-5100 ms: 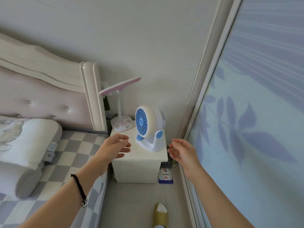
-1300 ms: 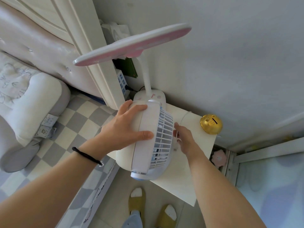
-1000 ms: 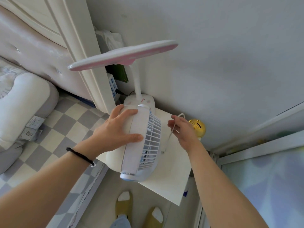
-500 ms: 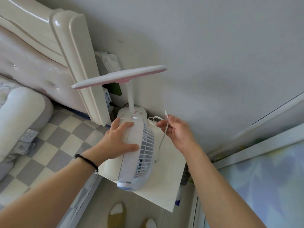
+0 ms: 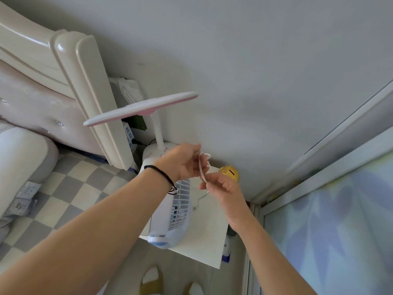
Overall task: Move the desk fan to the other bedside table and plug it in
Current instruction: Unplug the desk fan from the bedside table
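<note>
1. Since half a second ago my left hand (image 5: pixel 182 161) has let go of the desk fan (image 5: pixel 173 218) and come up to the cord (image 5: pixel 202 167); both hands now meet above the fan.
2. Fan sits on the white bench (image 5: pixel 208 235) near its front edge, rear grille facing right, nobody touching it.
3. Left hand: fingers closed, pinching the upper loops of the thin white cord.
4. Right hand (image 5: pixel 221 185): fingertips closed on the cord's lower part, just under the left hand.
5. Cord runs on down from the hands to the bench top beside the fan's grille.
6. Pink-and-white lamp (image 5: pixel 141 108) stands behind the fan; its base is partly hidden by my left wrist.
7. Gold piggy bank (image 5: pixel 230 173) at the bench's back, by the wall, just past my right hand.
8. Headboard (image 5: pixel 89 88) and checked bed sheet (image 5: pixel 70 188) to the left.
</note>
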The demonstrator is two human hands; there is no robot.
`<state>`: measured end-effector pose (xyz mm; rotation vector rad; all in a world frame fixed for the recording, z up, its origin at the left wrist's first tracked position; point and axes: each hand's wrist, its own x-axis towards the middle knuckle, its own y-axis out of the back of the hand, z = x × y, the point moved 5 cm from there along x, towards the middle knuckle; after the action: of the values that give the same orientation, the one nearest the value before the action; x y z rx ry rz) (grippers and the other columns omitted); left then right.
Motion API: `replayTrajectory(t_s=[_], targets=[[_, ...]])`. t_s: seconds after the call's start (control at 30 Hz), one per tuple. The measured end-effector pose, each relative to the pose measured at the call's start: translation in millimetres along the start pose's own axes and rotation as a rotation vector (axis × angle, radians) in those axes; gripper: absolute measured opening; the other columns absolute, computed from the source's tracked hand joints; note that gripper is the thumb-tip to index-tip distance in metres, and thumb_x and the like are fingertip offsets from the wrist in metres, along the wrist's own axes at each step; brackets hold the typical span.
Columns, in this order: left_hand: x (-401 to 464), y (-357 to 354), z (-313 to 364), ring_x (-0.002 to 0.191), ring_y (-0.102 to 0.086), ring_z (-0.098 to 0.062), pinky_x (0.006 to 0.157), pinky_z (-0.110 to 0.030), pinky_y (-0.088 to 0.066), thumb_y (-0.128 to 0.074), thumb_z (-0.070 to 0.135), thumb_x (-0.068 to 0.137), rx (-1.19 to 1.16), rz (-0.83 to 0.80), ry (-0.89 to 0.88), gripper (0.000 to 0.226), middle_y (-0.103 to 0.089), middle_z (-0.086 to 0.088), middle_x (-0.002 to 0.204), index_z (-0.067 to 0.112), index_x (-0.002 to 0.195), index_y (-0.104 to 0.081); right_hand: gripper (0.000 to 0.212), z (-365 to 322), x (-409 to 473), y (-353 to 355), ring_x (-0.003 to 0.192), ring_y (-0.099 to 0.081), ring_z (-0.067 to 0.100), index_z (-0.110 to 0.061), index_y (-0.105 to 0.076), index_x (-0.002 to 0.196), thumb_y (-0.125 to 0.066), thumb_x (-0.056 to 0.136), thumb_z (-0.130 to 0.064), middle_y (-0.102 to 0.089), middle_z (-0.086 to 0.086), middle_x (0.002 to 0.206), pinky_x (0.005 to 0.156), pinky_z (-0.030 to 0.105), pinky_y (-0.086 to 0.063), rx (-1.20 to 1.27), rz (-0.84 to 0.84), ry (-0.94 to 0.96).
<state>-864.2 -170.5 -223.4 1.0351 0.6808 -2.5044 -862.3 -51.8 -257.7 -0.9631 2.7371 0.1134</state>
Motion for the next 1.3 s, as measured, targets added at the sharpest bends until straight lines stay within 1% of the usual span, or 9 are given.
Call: replayTrajectory(t_s=[0.17, 0.33, 0.4, 0.5, 0.63, 0.9, 1.13, 1.23, 1.3], targets=[[-9.4, 0.6, 7.6, 0.026, -0.022, -0.004, 0.035, -0.014, -0.025, -0.037, 0.02, 0.098, 0.052, -0.025, -0.157, 0.028, -0.028, 0.01, 0.032, 0.01, 0.076, -0.053, 0.014, -5.3, 4.8, 9.8, 0.09, -0.06, 0.018, -0.012, -0.062, 0.097, -0.052, 0.09, -0.005, -0.066, 0.003, 0.088, 0.085, 0.027, -0.046, 0.175, 0.095, -0.098], [-39.0, 9.0, 11.9, 0.043, -0.031, -0.01, 0.048, -0.02, -0.035, -0.04, 0.015, 0.096, 0.197, -0.111, -0.447, 0.026, -0.034, 0.004, 0.048, 0.009, 0.074, -0.054, 0.036, -10.4, 28.3, 9.5, 0.098, -0.059, 0.026, 0.0, -0.046, 0.125, -0.045, 0.096, -0.022, -0.06, 0.016, 0.111, 0.083, 0.032, -0.048, 0.546, 0.156, -0.351], [-48.8, 9.5, 7.5, 0.046, -0.035, -0.011, 0.051, -0.021, -0.035, -0.041, 0.012, 0.095, 0.248, -0.155, -0.503, 0.027, -0.037, 0.0, 0.051, 0.007, 0.073, -0.053, 0.033, -24.3, 37.8, 0.8, 0.097, -0.057, 0.027, 0.003, -0.045, 0.115, -0.039, 0.099, -0.025, -0.054, 0.019, 0.113, 0.085, 0.033, -0.049, 0.739, 0.114, -0.381], [-57.4, 10.7, 3.4, 0.048, -0.03, -0.014, 0.052, -0.025, -0.027, -0.041, 0.012, 0.095, 0.276, -0.132, -0.519, 0.031, -0.034, -0.002, 0.053, 0.008, 0.065, -0.048, 0.021, -50.6, 50.9, -4.5, 0.082, -0.057, 0.024, 0.001, -0.05, 0.09, -0.04, 0.098, -0.016, -0.056, 0.018, 0.094, 0.071, 0.026, -0.054, 0.878, 0.139, -0.33], [-65.4, 19.6, 6.7, 0.046, -0.028, -0.009, 0.048, -0.019, -0.028, -0.039, 0.022, 0.098, 0.336, -0.09, -0.533, 0.033, -0.031, 0.003, 0.051, 0.009, 0.071, -0.054, 0.016, -80.5, 54.0, 5.0, 0.057, -0.049, 0.012, -0.007, -0.056, 0.077, -0.05, 0.092, -0.007, -0.052, 0.007, 0.068, 0.04, 0.015, -0.044, 0.567, 0.256, -0.178], [-64.7, 39.8, 11.8, 0.042, -0.026, -0.007, 0.044, -0.017, -0.027, -0.036, 0.021, 0.098, 0.161, 0.04, -0.531, 0.034, -0.034, 0.009, 0.044, 0.012, 0.068, -0.049, 0.032, -118.5, 12.0, 99.8, 0.032, -0.033, 0.003, -0.017, -0.06, 0.068, -0.045, 0.096, -0.021, -0.044, 0.0, 0.055, 0.041, 0.015, -0.027, 0.098, 0.664, 0.038], [-66.0, 8.1, 13.4, 0.047, -0.025, -0.01, 0.05, -0.022, -0.023, -0.033, 0.017, 0.099, 0.277, 0.036, -0.58, 0.029, -0.03, -0.001, 0.058, 0.009, 0.081, -0.053, 0.025, -120.6, -65.2, 165.6, 0.048, -0.052, 0.004, -0.01, -0.065, 0.082, -0.042, 0.088, -0.019, -0.05, 0.003, 0.057, 0.054, 0.02, -0.039, -0.166, 1.116, 0.143], [-63.2, -15.7, 8.5, 0.043, -0.025, -0.007, 0.046, -0.018, -0.023, -0.033, 0.014, 0.099, 0.42, -0.1, -0.59, 0.03, -0.028, 0.001, 0.055, 0.009, 0.078, -0.052, 0.021, -103.2, -81.1, 169.1, 0.081, -0.058, 0.035, -0.008, -0.056, 0.077, -0.043, 0.086, -0.022, -0.063, 0.018, 0.078, 0.071, 0.039, -0.044, -0.449, 1.016, 0.04], [-61.8, -33.7, 0.8, 0.041, -0.024, -0.005, 0.044, -0.017, -0.022, -0.034, 0.012, 0.099, 0.523, -0.211, -0.581, 0.031, -0.027, 0.002, 0.053, 0.009, 0.074, -0.051, 0.023, -84.3, -86.6, 163.3, 0.107, -0.052, 0.035, -0.009, -0.055, 0.106, -0.044, 0.088, -0.02, -0.062, 0.018, 0.111, 0.083, 0.041, -0.042, -0.73, 0.871, -0.176]])
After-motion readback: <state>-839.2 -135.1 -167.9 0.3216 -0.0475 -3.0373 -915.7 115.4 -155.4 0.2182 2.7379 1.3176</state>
